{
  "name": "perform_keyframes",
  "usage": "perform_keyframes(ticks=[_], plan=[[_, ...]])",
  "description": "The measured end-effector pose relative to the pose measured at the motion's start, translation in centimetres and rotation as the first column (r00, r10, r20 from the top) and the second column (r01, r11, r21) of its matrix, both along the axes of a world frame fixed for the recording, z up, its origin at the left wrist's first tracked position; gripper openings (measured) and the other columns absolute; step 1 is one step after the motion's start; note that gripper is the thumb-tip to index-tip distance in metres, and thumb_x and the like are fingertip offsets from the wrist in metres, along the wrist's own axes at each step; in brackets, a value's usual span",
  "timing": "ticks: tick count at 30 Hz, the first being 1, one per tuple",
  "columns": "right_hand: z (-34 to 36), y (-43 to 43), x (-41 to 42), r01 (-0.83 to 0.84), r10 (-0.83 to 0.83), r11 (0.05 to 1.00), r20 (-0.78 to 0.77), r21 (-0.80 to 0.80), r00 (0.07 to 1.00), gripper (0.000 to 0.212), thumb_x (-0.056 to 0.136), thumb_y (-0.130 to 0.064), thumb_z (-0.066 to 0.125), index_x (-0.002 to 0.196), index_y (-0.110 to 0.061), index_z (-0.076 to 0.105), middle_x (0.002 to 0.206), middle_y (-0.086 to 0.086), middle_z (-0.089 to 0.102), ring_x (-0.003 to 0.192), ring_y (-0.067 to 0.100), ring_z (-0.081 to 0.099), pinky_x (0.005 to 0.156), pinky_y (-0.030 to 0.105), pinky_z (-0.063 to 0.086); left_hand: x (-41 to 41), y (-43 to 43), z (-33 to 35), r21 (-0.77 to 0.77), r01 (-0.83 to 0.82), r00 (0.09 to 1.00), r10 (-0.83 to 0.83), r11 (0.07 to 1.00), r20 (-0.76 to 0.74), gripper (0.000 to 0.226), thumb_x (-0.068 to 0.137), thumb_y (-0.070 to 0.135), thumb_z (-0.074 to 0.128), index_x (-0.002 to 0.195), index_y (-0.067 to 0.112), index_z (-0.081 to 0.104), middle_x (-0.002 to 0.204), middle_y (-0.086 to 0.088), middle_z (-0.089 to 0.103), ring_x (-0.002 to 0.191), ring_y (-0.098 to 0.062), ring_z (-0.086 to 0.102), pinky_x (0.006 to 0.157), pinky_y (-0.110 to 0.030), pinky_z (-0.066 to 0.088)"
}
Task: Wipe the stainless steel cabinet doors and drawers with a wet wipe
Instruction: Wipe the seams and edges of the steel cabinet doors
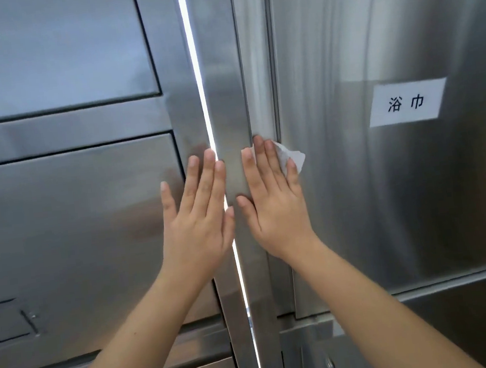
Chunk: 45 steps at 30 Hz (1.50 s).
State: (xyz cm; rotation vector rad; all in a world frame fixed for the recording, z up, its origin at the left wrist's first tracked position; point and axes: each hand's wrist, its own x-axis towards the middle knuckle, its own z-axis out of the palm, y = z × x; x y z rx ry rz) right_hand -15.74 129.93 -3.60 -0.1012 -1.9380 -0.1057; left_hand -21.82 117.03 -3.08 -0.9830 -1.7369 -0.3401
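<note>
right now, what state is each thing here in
left hand: flat, fingers straight, against the frame beside the drawers
right hand: flat, pressing the wipe at the left edge of the door
wipe: crumpled, mostly under the fingers
door: shut
label: stuck flat on the door
drawers: shut

We see bare limbs: a slender left hand [198, 227] and a slender right hand [274, 210]. Each sits on an uncovered arm, the left forearm [138, 338] and the right forearm [377, 304], bare as far as the lower edge of the view. Our fingers [203, 185] are long and narrow, with faint creases at the knuckles. The fingernails [210, 154] are short, rounded and plain. Across the backs of both hands we make out faint ridges of tendon, and the wrists look narrow and smooth.
</note>
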Motion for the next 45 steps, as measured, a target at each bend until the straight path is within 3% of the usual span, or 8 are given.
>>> perform_keyframes(ticks=[2,5,11,17,21,28,42,45], plan=[[2.3,0.0,0.0,-0.028,0.028,1.0,-0.039,-0.009,0.999,0.062,0.096,-0.032,0.027,0.143,-0.005,-0.003,0.15,0.019,0.018,0.14,0.024,0.009,0.114,0.038,0.0,0.0,0.4,1.5,0.014,0.006,0.999,-0.006,1.0,-0.037,0.055,0.094,0.028,0.03,0.143,0.005,0.022,0.151,-0.009,0.016,0.142,-0.015,-0.002,0.112,-0.049,0.003],[5.3,0.0,0.0,-0.069,0.069,0.998,-0.067,-0.01,0.995,0.054,0.095,-0.03,0.029,0.141,-0.007,0.014,0.149,0.021,0.024,0.139,0.028,0.014,0.114,0.037,0.0,-0.1,0.9,3.6,0.049,0.007,0.998,-0.004,0.999,-0.057,0.055,0.093,0.027,0.03,0.144,0.006,0.022,0.151,-0.009,0.016,0.142,-0.015,-0.001,0.113,-0.048,0.002],[10.7,0.4,0.1,-0.071,0.073,0.997,-0.04,0.032,0.997,0.054,0.095,-0.033,0.026,0.142,-0.012,0.008,0.152,0.015,0.014,0.142,0.029,0.011,0.114,0.037,-0.003,-0.3,1.4,7.1,0.108,0.027,0.992,-0.014,0.994,-0.124,0.055,0.091,0.025,0.033,0.141,0.003,0.03,0.149,-0.012,0.024,0.139,-0.02,0.019,0.111,-0.047,0.006],[15.8,1.0,-0.1,-0.067,0.067,0.994,0.008,0.081,0.998,0.054,0.096,-0.04,0.02,0.142,-0.023,-0.003,0.155,0.009,0.0,0.141,0.017,-0.009,0.113,0.03,-0.014,-0.6,1.8,10.2,0.143,0.036,0.986,-0.012,0.989,-0.167,0.055,0.091,0.026,0.032,0.141,0.004,0.031,0.149,-0.012,0.027,0.139,-0.021,0.019,0.109,-0.049,0.012],[19.5,1.0,-0.6,-0.062,0.064,0.994,-0.021,0.09,0.998,0.058,0.099,-0.032,0.031,0.14,-0.025,-0.01,0.156,0.009,-0.002,0.142,0.016,-0.011,0.109,0.027,-0.02,-0.8,2.0,13.0,0.161,0.03,0.984,0.0,0.987,-0.18,0.056,0.091,0.028,0.032,0.142,0.005,0.03,0.15,-0.011,0.026,0.14,-0.023,0.014,0.11,-0.049,0.007],[25.1,1.4,-0.7,-0.044,0.046,0.991,-0.011,0.128,0.999,0.06,0.1,-0.034,0.026,0.146,-0.023,-0.011,0.156,0.007,-0.01,0.142,0.017,-0.014,0.104,0.023,-0.025,-1.2,2.2,17.1,0.17,0.007,0.984,0.024,0.985,-0.178,0.058,0.093,0.032,0.027,0.144,0.006,0.025,0.152,-0.008,0.02,0.141,-0.021,0.015,0.111,-0.048,0.004],[36.0,1.5,-1.3,0.042,-0.037,0.992,-0.037,0.121,0.999,0.059,0.1,-0.038,0.021,0.148,-0.022,-0.009,0.156,0.009,-0.008,0.143,0.02,-0.009,0.109,0.032,-0.016,-1.3,3.4,24.9,0.25,0.054,0.977,0.0,0.967,-0.212,0.06,0.09,0.032,0.02,0.143,0.007,0.019,0.152,-0.008,0.016,0.14,-0.027,0.015,0.108,-0.052,0.01],[37.5,1.5,-1.3,0.064,-0.059,0.991,-0.044,0.116,0.997,0.059,0.1,-0.04,0.02,0.148,-0.022,-0.009,0.157,0.01,-0.007,0.144,0.02,-0.008,0.11,0.034,-0.015,-1.4,3.4,24.9,0.255,0.049,0.97,0.014,0.966,-0.241,0.06,0.089,0.031,0.024,0.142,0.004,0.028,0.15,-0.011,0.024,0.138,-0.031,0.022,0.106,-0.054,0.015]])
